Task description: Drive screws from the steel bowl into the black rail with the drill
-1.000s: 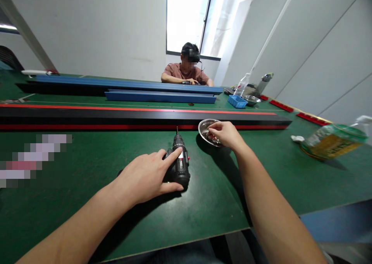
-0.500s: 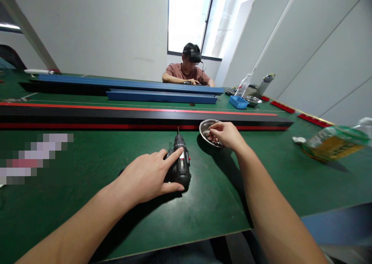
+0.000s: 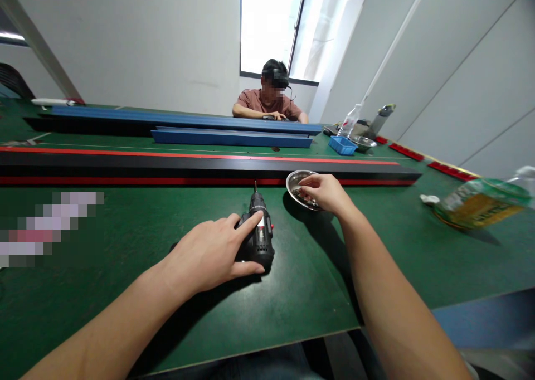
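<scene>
A black cordless drill (image 3: 262, 240) lies on its side on the green table (image 3: 292, 296), its bit pointing away from me. My left hand (image 3: 213, 252) is wrapped over the drill's body and grip, with thumb and forefinger along the housing. To the right stands a round metal bowl (image 3: 291, 184) holding several small metal pieces, which look like screws. My right hand (image 3: 324, 191) reaches into this bowl with thumb and fingertips pinched together. Whatever sits between those fingertips is too small to make out.
A long black bar with red edges (image 3: 200, 168) crosses the table ahead; blue channel pieces (image 3: 229, 139) lie behind it. Right are a plastic jar (image 3: 480, 204), a blue basket (image 3: 343, 145) and another metal bowl (image 3: 364, 142). A person (image 3: 267, 98) sits across the table.
My right hand's fingers have shifted slightly within the bowl. My left hand and the drill have stayed in place.
</scene>
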`<state>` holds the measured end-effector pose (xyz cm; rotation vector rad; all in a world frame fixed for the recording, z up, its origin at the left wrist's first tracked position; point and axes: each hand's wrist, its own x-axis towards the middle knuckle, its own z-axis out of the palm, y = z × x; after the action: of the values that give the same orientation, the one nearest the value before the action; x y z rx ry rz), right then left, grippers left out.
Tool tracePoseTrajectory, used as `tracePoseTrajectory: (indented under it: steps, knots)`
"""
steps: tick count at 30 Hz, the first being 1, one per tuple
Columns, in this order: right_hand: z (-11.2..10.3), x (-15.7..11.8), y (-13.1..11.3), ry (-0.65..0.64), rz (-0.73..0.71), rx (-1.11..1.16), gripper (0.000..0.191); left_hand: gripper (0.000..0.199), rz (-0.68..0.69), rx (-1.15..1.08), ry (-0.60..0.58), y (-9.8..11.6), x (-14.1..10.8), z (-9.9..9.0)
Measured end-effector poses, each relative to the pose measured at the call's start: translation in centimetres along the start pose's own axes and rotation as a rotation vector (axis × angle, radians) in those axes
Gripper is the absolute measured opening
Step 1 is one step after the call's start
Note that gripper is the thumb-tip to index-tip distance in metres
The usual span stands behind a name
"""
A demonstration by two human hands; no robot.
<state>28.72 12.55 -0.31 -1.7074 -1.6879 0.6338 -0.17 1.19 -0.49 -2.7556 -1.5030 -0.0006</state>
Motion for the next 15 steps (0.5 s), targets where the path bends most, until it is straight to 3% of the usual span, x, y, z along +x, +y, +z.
tracePoseTrajectory:
  steps: [9,15]
  knots:
    - [0.3,0.6,1.0,-0.02,-0.012,0.032,0.018,0.094,-0.004,0.0,-0.003,0.1,0.0,0.0]
    - [0.6,1.0,1.4,0.09,-0.116,-0.13,0.011,0.094,-0.001,0.009,0.012,0.2,0.0,0.1]
